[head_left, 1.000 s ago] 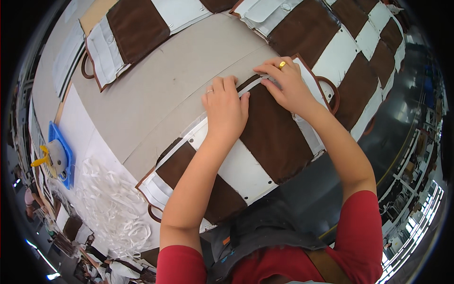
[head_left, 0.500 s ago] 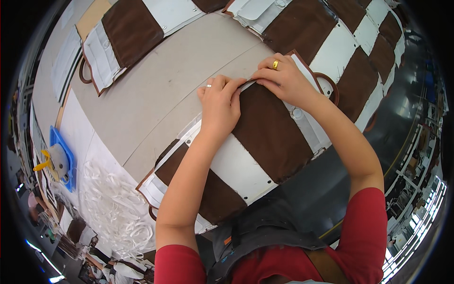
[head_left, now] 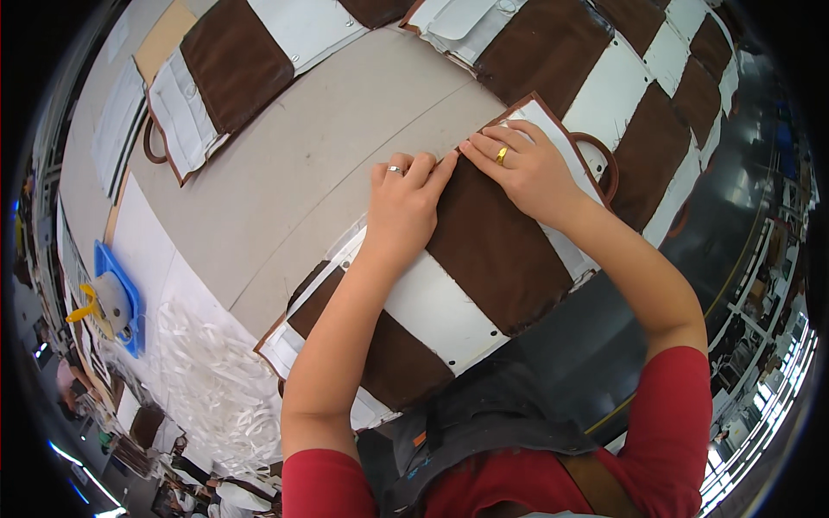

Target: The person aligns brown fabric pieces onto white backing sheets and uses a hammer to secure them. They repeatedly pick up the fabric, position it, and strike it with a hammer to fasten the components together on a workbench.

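A flat, unassembled bag piece [head_left: 496, 250] lies in front of me, made of dark brown and white panels with brown trim and loose threads at its edges. My left hand [head_left: 403, 203] pinches the far edge of the brown middle panel, its index finger stretched along that edge and the other fingers curled. Right beside it, my right hand [head_left: 527, 168] grips the same edge, fingertips together and nearly meeting the left ones. Both thumbs are mostly hidden. A brown loop handle [head_left: 604, 164] sticks out past the bag piece's right end.
More brown-and-white bag pieces lie at the far left [head_left: 233, 65] and in overlapping rows at the far right [head_left: 604, 86]. White strips [head_left: 211, 380] are heaped at the left, near a blue tray [head_left: 129, 293] holding a white container with a yellow part. The grey tabletop [head_left: 302, 164] spreads between them.
The raised, folded edge of the brown panel now lies flatter under my fingertips. My right hand has shifted slightly down and right, its fingers lower over the edge.
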`<state>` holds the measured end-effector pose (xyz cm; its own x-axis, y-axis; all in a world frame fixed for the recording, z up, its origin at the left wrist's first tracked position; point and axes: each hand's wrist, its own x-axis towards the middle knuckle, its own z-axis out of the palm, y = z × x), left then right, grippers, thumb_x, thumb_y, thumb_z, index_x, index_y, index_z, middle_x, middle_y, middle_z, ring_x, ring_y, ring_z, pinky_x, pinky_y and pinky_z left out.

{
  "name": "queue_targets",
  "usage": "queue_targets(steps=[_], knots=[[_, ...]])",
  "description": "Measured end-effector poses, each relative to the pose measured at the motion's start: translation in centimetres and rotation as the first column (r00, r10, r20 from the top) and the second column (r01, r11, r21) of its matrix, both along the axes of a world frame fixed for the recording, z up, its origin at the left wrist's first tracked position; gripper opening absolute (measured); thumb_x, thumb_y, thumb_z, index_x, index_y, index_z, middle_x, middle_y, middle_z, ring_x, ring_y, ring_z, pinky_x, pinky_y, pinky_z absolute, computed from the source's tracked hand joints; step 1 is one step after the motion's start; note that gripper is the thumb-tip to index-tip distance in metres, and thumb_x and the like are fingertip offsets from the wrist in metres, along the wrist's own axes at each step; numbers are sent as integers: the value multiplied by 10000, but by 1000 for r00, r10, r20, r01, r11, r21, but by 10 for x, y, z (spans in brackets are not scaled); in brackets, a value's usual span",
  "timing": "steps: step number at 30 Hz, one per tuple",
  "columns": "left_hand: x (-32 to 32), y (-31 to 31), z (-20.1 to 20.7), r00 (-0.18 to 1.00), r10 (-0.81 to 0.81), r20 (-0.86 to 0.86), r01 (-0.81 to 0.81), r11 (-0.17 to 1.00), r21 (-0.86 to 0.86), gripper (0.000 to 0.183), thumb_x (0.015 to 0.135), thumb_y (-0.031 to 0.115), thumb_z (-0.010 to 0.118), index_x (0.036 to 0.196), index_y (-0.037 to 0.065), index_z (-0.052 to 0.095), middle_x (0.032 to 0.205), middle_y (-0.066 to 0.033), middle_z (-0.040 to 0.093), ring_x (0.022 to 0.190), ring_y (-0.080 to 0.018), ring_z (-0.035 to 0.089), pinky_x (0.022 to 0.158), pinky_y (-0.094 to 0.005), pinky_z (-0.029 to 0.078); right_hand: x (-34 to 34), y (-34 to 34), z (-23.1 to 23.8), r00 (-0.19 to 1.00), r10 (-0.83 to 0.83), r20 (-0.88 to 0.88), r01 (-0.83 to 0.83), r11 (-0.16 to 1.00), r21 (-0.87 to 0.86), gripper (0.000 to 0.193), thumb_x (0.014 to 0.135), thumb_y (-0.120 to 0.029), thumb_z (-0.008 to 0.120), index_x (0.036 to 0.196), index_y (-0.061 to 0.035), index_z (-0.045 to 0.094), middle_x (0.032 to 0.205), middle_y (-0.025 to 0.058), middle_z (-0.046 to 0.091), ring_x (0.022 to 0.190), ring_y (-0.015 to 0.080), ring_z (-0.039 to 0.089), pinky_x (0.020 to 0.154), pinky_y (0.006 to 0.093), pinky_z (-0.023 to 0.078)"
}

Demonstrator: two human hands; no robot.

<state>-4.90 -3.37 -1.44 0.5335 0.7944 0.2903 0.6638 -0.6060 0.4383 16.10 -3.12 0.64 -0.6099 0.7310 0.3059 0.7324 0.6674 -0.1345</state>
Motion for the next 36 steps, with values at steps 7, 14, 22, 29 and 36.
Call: queue_targets(steps=[7, 14, 22, 29, 36], knots=[[0, -4, -1, 999, 33, 0, -33, 999, 12, 500, 713, -67, 591, 1170, 130, 636, 915, -27, 546, 797, -216, 504, 717, -338, 402, 4, 0, 12, 951, -201, -236, 182, 978, -100, 273, 797, -47, 639, 1070, -54, 630, 1029, 47, 631, 1019, 230, 576, 870, 360, 463], [-14, -4, 10, 979, 181, 92, -161, 968, -193, 279, 805, 45, 649, 1080, 90, 626, 899, -75, 557, 793, -240, 549, 699, -345, 435, -16, -13, -2, 932, -210, -296, 131, 955, -267, 277, 812, -3, 601, 1079, -68, 629, 1049, 72, 632, 1031, 267, 598, 858, 357, 499], [-28, -4, 8, 915, 291, 279, -157, 895, -418, 149, 794, 70, 668, 939, 93, 647, 816, -44, 579, 764, -214, 557, 699, -343, 405, -17, -11, 7, 989, -52, -136, 21, 976, -218, 355, 777, -5, 591, 1094, -152, 656, 1150, 29, 590, 1096, 229, 569, 890, 334, 502], [-36, -7, 5, 989, 88, 121, -76, 992, -100, 267, 767, 16, 665, 1011, 123, 682, 837, -12, 579, 782, -174, 541, 739, -329, 379, -23, -16, 6, 997, -76, -7, 75, 989, -128, 380, 779, -24, 579, 1123, -174, 640, 1139, 31, 587, 1111, 228, 549, 905, 332, 494], [-34, -11, 1, 998, -37, -49, 44, 987, 154, 412, 704, -37, 617, 1083, 116, 669, 867, 4, 548, 815, -172, 540, 742, -321, 382, -26, -16, 10, 994, -77, 74, 85, 990, -108, 342, 777, -36, 570, 1115, -82, 603, 1091, 43, 599, 1113, 221, 546, 916, 334, 482]])
